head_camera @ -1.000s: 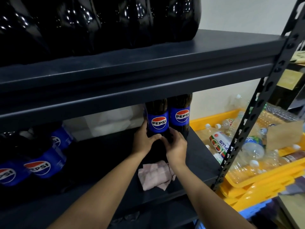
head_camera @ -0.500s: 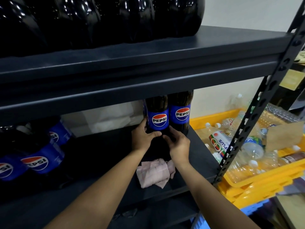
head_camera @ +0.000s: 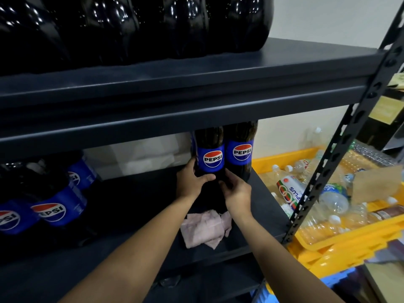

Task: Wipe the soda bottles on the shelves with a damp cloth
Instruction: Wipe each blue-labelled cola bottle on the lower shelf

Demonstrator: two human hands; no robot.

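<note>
On mid shelf (head_camera: 131, 215), both hands, left hand (head_camera: 189, 182) & right hand (head_camera: 237, 190), clamp the front Pepsi bottle (head_camera: 210, 154) w/ pink cloth (head_camera: 204, 229) lying loose below; risk: bottle tips into neighbouring Pepsi bottle (head_camera: 241, 149) if nudged.

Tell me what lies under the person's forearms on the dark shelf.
A crumpled pale pink cloth lies on the dark metal shelf, between both forearms. The right forearm covers its right edge, so its full extent is hidden.

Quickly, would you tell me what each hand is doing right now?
Left hand: closed on the Pepsi bottle.
Right hand: closed on the same bottle, lower down.
</note>
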